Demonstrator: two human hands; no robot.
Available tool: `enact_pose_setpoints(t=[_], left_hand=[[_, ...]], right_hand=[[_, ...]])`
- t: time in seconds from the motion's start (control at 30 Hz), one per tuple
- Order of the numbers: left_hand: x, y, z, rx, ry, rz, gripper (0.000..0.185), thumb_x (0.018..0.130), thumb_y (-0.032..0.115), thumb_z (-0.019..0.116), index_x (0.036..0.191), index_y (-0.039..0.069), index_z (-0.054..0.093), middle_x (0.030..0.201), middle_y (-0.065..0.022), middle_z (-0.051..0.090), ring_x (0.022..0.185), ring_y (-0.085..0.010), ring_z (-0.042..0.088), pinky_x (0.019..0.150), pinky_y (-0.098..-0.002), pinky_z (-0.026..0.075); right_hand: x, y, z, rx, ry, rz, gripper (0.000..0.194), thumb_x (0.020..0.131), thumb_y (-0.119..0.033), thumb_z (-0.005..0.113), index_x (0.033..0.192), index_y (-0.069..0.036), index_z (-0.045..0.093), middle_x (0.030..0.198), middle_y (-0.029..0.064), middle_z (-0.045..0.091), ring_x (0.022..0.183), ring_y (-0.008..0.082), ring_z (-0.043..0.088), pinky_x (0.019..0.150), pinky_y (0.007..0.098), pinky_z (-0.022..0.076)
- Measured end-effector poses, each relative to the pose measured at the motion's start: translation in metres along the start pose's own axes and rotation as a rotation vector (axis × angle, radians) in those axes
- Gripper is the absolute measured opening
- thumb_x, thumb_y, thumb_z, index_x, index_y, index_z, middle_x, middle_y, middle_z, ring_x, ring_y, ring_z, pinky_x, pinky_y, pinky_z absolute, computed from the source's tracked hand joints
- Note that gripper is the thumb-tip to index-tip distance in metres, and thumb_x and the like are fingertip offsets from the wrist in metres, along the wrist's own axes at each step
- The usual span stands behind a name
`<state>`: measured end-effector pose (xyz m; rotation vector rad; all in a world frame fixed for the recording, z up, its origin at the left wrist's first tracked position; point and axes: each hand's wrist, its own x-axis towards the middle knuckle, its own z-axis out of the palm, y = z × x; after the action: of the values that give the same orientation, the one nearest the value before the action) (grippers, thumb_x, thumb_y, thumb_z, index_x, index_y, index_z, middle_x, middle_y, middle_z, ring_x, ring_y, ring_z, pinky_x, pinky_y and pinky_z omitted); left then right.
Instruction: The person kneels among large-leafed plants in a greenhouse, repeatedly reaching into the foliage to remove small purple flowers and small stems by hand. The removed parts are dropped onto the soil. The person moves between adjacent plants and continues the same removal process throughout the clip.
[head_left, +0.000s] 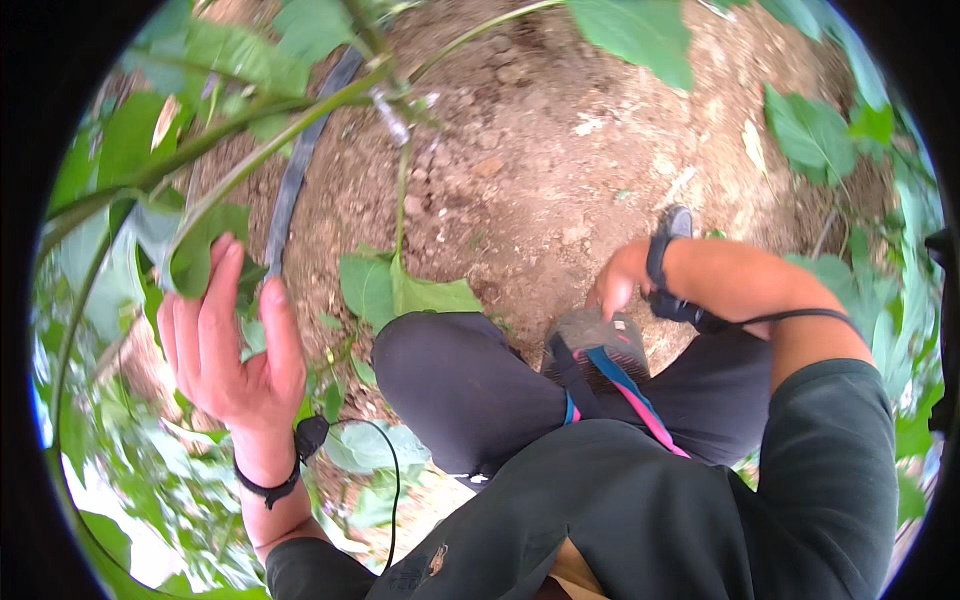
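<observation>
My left hand (232, 345) is raised among the plants at the left, thumb and fingers apart. Its fingertips are at the edge of a curled green leaf (202, 255); I cannot tell whether they touch it. Thick green stems (285, 135) of a broad-leaved plant branch above it. My right hand (619, 277) reaches down between my knees to a dark grey pouch-like item (637, 337). Its fingers are at the upper edge, and what they hold, if anything, is hidden. Blue and pink straps (626, 390) run from that item toward my body.
A flat dark hose (289, 195) lies along the soil at the left. Brown bare soil (525, 150) stretches ahead. A drooping leaf (405, 289) hangs by my knee (435, 360). More foliage (814, 135) lines the right side. A thin black cable (396, 480) loops from my left wrist.
</observation>
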<state>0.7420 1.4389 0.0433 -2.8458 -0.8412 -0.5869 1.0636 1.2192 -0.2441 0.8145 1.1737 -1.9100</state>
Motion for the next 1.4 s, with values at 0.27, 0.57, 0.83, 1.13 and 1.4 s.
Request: enact_pose_setpoints(t=[0.27,0.57,0.83,1.13,1.4], left_hand=[[-0.02,0.025,-0.01,0.078,-0.05,-0.141,0.035,0.085,0.012,0.08,0.117,0.0,0.073,0.116,-0.015,0.075,0.105,-0.0347,0.069,0.097,-0.0455,0.051],[-0.006,0.072,-0.012,0.194,0.025,-0.259,0.032,0.085,0.019,0.08,0.112,0.003,0.074,0.114,-0.0118,0.073,0.105,-0.0332,0.068,0.094,-0.0421,0.054],[-0.002,0.09,-0.006,-0.011,0.02,-0.587,0.044,0.095,0.036,0.073,0.129,0.008,0.072,0.115,-0.0167,0.075,0.092,-0.0267,0.072,0.084,-0.0377,0.057],[0.022,0.114,0.027,-0.694,0.086,-0.766,0.037,0.099,0.021,0.069,0.126,-0.003,0.069,0.112,-0.0126,0.077,0.102,-0.0183,0.071,0.092,-0.0325,0.055],[0.071,0.129,0.024,-0.995,-0.091,-0.957,0.027,0.098,0.02,0.067,0.118,0.003,0.072,0.103,-0.005,0.075,0.083,-0.012,0.068,0.072,-0.028,0.055]], right_hand=[[0.105,-0.018,0.09,-0.107,-0.495,0.162,0.063,0.09,-0.048,0.076,0.138,-0.009,0.067,0.136,0.0137,0.067,0.113,0.0277,0.063,0.095,0.0464,0.0509],[0.073,-0.027,-0.016,-0.395,-0.045,0.126,0.055,0.088,-0.036,0.076,0.133,-0.005,0.069,0.134,0.0135,0.069,0.112,0.0289,0.067,0.097,0.0511,0.0502],[-0.147,-0.093,-0.104,-0.542,0.958,-0.117,0.044,0.089,-0.027,0.07,0.131,-0.012,0.072,0.129,0.0146,0.073,0.115,0.0337,0.069,0.101,0.0424,0.0542],[-0.299,-0.127,-0.07,-0.245,1.39,-0.41,0.032,0.098,-0.017,0.069,0.126,-0.002,0.071,0.104,0.0067,0.077,0.089,0.0145,0.071,0.085,0.0326,0.0567],[-0.301,-0.127,-0.037,0.093,1.453,-0.889,0.026,0.097,-0.013,0.065,0.116,0.002,0.074,0.099,0.0081,0.078,0.077,0.0133,0.072,0.074,0.0294,0.0577]])
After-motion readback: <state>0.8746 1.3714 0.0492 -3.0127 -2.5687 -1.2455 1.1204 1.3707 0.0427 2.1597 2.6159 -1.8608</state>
